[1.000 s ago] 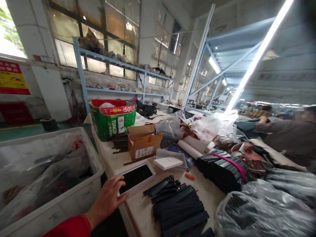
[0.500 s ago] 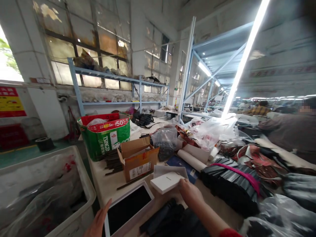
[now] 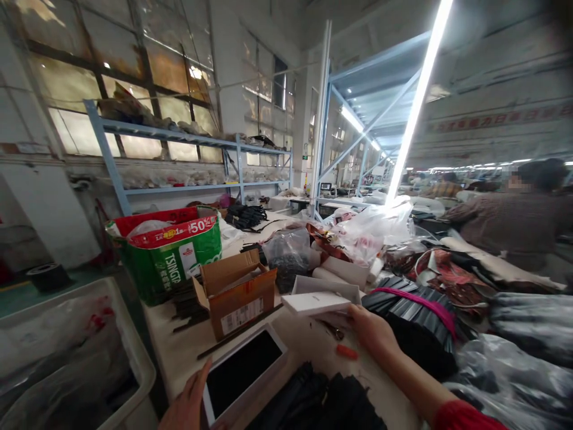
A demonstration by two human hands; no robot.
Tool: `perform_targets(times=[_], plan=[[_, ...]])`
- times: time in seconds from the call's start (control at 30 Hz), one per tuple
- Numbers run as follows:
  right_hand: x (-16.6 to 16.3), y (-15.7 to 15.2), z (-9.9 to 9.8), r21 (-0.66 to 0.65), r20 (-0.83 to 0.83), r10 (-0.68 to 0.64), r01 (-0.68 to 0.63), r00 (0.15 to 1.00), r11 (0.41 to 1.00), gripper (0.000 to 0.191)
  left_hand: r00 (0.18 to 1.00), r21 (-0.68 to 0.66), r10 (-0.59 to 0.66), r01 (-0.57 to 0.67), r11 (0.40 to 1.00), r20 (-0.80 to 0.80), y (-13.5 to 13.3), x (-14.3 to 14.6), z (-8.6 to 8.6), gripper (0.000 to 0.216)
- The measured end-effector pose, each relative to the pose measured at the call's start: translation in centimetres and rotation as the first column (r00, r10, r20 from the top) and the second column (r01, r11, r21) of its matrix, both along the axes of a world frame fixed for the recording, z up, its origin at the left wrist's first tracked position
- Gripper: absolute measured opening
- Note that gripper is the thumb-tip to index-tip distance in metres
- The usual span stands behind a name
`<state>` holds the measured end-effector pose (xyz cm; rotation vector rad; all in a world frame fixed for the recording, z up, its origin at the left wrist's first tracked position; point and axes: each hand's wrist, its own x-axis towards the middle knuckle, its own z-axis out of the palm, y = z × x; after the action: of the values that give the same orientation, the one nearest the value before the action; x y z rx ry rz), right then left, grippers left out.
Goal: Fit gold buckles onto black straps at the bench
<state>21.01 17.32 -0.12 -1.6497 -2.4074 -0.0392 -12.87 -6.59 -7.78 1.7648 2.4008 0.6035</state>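
Holding white lid point(image 3: 316, 303) in right hand point(image 3: 373, 334), grip closing on its near edge, just above surface point(image 3: 179, 352) | left hand point(image 3: 190, 403) resting open-fingered against black-lined tray point(image 3: 244, 376) | judging: carrying lid level, thumb on top, is looking safest.

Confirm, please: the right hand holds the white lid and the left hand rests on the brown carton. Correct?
No: in the head view the left hand is at the edge of the white tray. The right hand does hold the white lid.

The bottom edge cuts off my left hand point(image 3: 188, 403) and the black stack point(image 3: 313, 406); the box point(image 3: 237, 292) label is unreadable.
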Motion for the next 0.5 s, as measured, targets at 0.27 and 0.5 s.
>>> perform_targets(times=[0.27,0.5], plan=[[-1.8,1.6,0.3,0.03,-0.013,-0.072,0.073,0.997,0.997,0.022,0.992,-0.007,0.014,-0.013,1.0,0.125,9.8,7.9,1.5,0.091],[-4.7,3.3,-1.8,0.012,-0.048,-0.051,0.051,0.998,0.999,0.03,0.974,0.131,-0.036,0.007,0.991,0.222,11.7,8.4,-1.3,0.105]])
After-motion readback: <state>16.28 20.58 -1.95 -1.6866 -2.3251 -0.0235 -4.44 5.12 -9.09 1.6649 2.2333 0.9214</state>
